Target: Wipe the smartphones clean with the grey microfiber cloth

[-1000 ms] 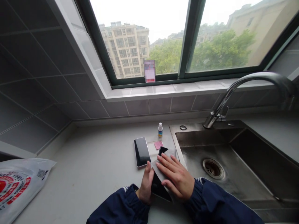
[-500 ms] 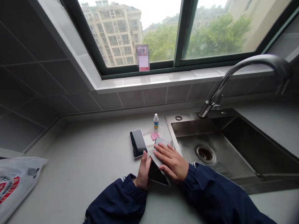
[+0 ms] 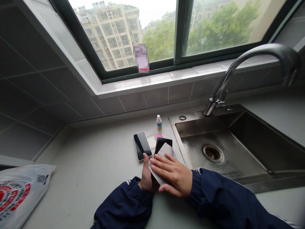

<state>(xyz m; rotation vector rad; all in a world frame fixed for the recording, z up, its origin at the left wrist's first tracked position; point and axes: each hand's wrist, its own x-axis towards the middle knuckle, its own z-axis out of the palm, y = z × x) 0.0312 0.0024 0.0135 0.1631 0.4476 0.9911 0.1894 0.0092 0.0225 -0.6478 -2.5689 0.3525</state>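
Note:
My left hand (image 3: 147,175) is closed around the lower left side of a black-screened phone (image 3: 163,142), thumb up along its edge. A thin grey cleaning cloth (image 3: 167,149) with zigzag edges lies over the phone's lower part. Held against the screen under my right hand (image 3: 175,173), the cloth is gripped beneath nearly straight fingers. Only the phone's top end shows well; the rest is covered. Just beyond my left thumb, a second phone (image 3: 142,145) with a pale frame lies screen up. A small pink piece (image 3: 158,136) and a white-capped bottle (image 3: 159,122) are behind the held phone.
A steel sink (image 3: 183,149) is set into the counter (image 3: 78,159) on the right, with a curved faucet (image 3: 228,74) at its back. A printed white plastic bag (image 3: 26,190) lies at the left. A window (image 3: 178,60) rises above the tiled back wall.
My right hand and the cloth have slid down the phone toward me, baring its top end and covering its lower part. The camera view has tilted slightly.

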